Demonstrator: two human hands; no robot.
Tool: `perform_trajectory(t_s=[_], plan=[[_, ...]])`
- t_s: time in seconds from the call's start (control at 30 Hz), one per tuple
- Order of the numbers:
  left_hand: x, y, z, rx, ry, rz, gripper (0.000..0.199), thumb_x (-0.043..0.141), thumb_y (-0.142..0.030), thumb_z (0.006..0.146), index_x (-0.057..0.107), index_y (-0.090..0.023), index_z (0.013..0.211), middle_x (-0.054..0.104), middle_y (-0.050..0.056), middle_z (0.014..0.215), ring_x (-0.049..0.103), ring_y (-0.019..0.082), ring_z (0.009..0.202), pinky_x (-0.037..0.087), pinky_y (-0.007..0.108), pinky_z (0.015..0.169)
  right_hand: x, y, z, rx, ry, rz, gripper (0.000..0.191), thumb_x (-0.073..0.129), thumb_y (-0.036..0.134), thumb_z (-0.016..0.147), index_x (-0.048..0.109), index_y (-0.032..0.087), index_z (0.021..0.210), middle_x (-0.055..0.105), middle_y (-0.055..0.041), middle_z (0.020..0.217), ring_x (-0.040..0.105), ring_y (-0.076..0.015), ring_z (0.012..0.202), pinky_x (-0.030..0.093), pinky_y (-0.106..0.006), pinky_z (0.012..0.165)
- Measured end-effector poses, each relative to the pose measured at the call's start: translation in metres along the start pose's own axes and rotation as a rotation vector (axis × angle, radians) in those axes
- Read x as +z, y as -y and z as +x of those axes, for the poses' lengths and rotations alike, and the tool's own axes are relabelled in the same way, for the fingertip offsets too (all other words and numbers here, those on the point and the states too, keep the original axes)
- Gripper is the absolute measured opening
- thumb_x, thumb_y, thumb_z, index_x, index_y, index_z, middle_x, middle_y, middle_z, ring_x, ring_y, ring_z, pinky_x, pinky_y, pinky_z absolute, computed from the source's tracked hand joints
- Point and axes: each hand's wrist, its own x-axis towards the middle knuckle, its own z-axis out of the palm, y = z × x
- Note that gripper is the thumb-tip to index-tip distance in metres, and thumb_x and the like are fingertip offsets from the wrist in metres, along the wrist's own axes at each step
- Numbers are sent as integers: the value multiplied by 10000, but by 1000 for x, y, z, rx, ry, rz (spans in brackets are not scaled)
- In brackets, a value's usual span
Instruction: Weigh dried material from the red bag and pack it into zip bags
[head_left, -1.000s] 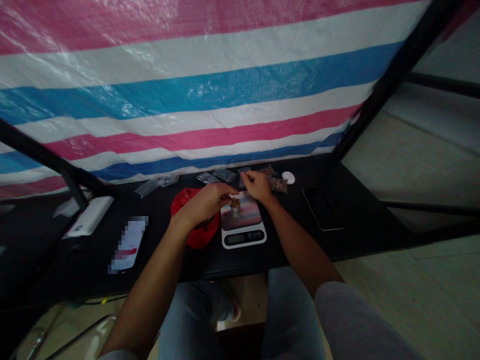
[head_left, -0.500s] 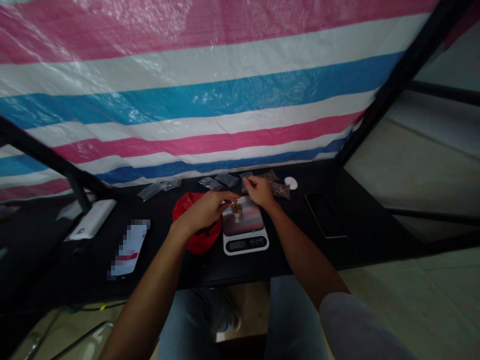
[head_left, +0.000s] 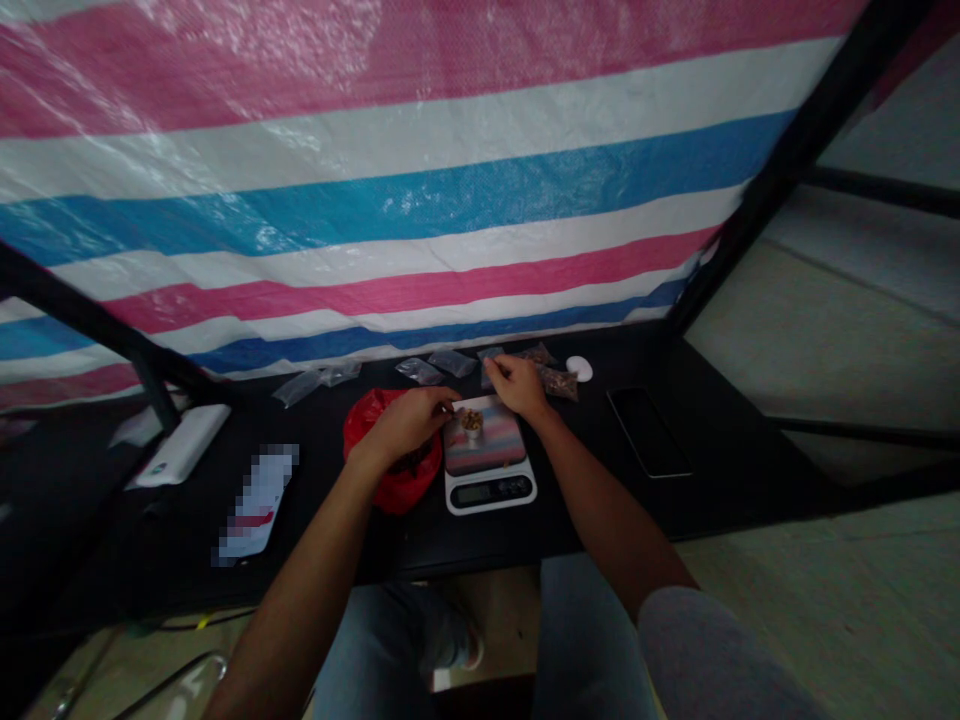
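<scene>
A white kitchen scale (head_left: 491, 492) stands on the black table, with a small cup (head_left: 472, 424) heaped with yellow-brown bits on its plate. My left hand (head_left: 412, 420) is above the red bag (head_left: 405, 492), at the scale's left edge, its fingers pinched together; whatever they hold is too small to name. Dark contents show inside the bag, partly under this hand. Beyond the scale's upper right corner, my right hand (head_left: 517, 383) is closed beside a small clear bag (head_left: 488, 368); whether it grips anything is hidden.
Clear bags (head_left: 420, 371) lie along the back, with filled brown bags (head_left: 559, 382) and a white round object (head_left: 580, 369) to the right. A dark phone (head_left: 648, 432) lies right, a pixelated phone (head_left: 259, 505) and white box (head_left: 185, 445) left.
My left hand has drawn back left from over the cup to the scale's edge, and its fingers have closed. My right hand has hardly moved. The view has shifted slightly.
</scene>
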Motion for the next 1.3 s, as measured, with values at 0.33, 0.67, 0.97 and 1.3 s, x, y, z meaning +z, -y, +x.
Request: perform_trajectory(t_s=[0.33,0.67,0.97,1.3], plan=[[-11,-27,-12,120,-193,-124,269,623,-203,966,726,-215,1215,802,51,1102,748,220,1030,554,333,955,2,-3,0,-4,3,2,434,494,448,983,515,222,613,542,0,588,512,-154,588,310,-295,590],[-8,-28,-37,-51,-23,182,217,614,-321,978,772,-190,1050,722,102,1145,719,255,944,550,360,843,1,0,0,-3,-2,4,441,515,447,982,501,227,600,518,7,569,494,-156,580,299,-296,582],[-8,-35,-41,-63,-41,148,244,553,-276,1006,786,-209,1037,735,77,1127,720,234,977,533,322,861,0,-1,0,-11,-6,-2,445,499,452,988,522,225,606,533,3,575,517,-158,592,305,-298,590],[-4,-52,-28,-5,-176,145,305,494,-333,1053,783,-246,1097,714,58,1173,711,235,1035,535,315,836,1,-2,0,3,-6,11,436,494,461,985,547,223,624,550,0,588,524,-160,600,322,-292,590]])
